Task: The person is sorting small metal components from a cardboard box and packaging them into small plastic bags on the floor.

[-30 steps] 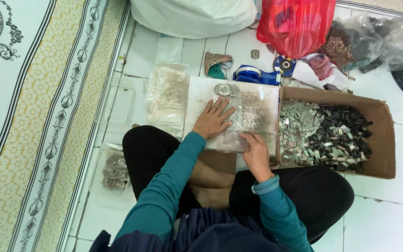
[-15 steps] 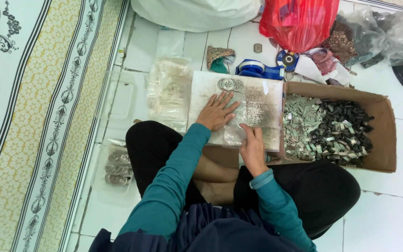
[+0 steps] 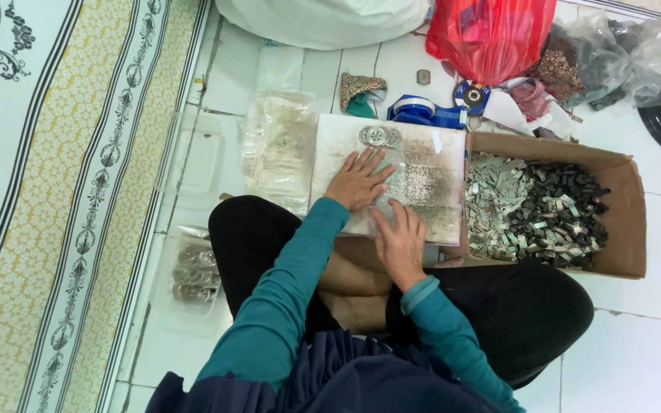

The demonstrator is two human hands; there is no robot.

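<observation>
Right hand [image 3: 401,241]: lay open, palm flat on the near part of a stained white board [image 3: 430,172] resting across the lap. Left hand [image 3: 359,180]: open, fingers spread, pressed on a clear plastic sheet [image 3: 407,183] over the board, just beyond the right. Metal discs [image 3: 379,136]: past the left fingertips. Cardboard box [image 3: 629,222] of small metal pieces: right of both hands. Clear bags [image 3: 278,145]: left. Red bag [image 3: 491,34]: farthest.

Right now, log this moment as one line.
left hand: flat on board | right hand: flat on board | discs: board's far edge | box: right, small parts
</observation>
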